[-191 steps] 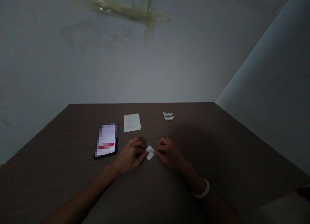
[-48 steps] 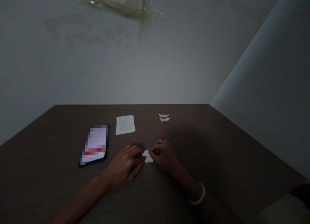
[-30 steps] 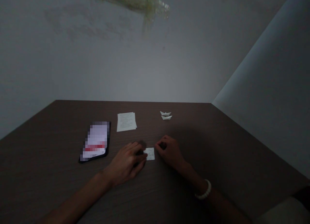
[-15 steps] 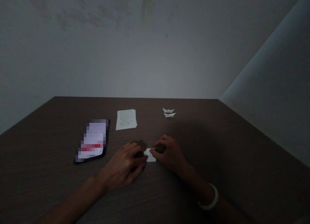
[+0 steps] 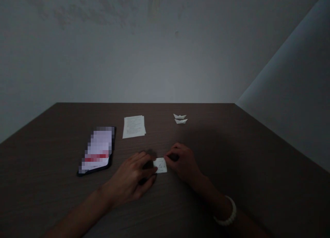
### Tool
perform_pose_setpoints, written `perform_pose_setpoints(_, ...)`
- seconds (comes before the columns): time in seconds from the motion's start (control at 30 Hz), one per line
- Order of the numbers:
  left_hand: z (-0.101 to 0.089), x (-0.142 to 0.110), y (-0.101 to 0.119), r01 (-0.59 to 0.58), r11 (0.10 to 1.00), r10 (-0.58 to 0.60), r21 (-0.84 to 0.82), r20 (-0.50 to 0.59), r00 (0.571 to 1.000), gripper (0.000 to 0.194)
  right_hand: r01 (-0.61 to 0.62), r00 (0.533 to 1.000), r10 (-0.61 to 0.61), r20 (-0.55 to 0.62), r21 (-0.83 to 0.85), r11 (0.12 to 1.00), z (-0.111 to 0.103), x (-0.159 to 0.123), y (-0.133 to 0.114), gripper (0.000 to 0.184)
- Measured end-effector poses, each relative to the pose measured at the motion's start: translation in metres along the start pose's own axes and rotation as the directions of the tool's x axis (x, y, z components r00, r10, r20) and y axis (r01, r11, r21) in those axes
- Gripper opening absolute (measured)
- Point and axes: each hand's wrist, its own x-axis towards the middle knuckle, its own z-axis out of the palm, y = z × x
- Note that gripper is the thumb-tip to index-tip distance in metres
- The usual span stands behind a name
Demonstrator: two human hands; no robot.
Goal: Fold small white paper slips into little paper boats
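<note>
A small folded piece of printed paper [image 5: 161, 165] lies on the table between my hands. The fingers of my left hand [image 5: 138, 171] curl over its left edge and hold it against the tabletop. At the upper right corner of the paper, my right hand [image 5: 182, 162] pinches with thumb and forefinger. A pale beaded bracelet [image 5: 230, 214] circles my right wrist. Beyond my right hand stand two small white paper boats [image 5: 180, 121], one close behind the other.
A stack of printed paper sheets [image 5: 134, 126] lies behind my left hand. To its left rests a phone [image 5: 98, 150] with a lit, blurred screen. The brown wooden table [image 5: 206, 111] meets a grey wall [image 5: 116, 66] at the back.
My right thumb has drawn back from the top of the paper to its right corner, now pinched with the forefinger. More of the paper's printed face shows. My left hand has barely moved.
</note>
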Motion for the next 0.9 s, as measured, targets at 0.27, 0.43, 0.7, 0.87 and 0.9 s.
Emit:
perform_pose_setpoints(0.27, 0.011, -0.001, -0.004, 0.054, 0.996, -0.059, -0.067, -0.076, 0.995, 0.021, 0.015, 1.000, -0.016, -0.023, -0.040, 0.999, 0.003, 0.000, 0.005, 0.008)
perform_pose_setpoints(0.43, 0.016, 0.000, -0.011, 0.102, 0.988, -0.116, -0.115, -0.119, 0.986, 0.014, 0.127, 0.990, -0.123, 0.067, -0.046, 0.991, -0.001, -0.003, -0.003, 0.004)
perform_pose_setpoints(0.7, 0.013, 0.000, -0.009, 0.138, 0.985, -0.147, -0.104, -0.087, 0.985, 0.026, 0.145, 0.985, -0.143, 0.099, -0.011, 0.989, 0.001, -0.005, -0.005, 0.013)
perform_pose_setpoints(0.87, 0.016, -0.003, -0.012, 0.127, 0.983, -0.149, -0.136, -0.168, 0.974, 0.035, 0.172, 0.977, -0.180, 0.115, 0.081, 0.982, 0.004, -0.005, -0.005, 0.013)
perform_pose_setpoints(0.9, 0.015, -0.003, -0.012, 0.135, 0.982, -0.158, -0.135, -0.174, 0.972, 0.037, 0.177, 0.976, -0.187, 0.115, 0.093, 0.980, 0.004, -0.005, -0.006, 0.013)
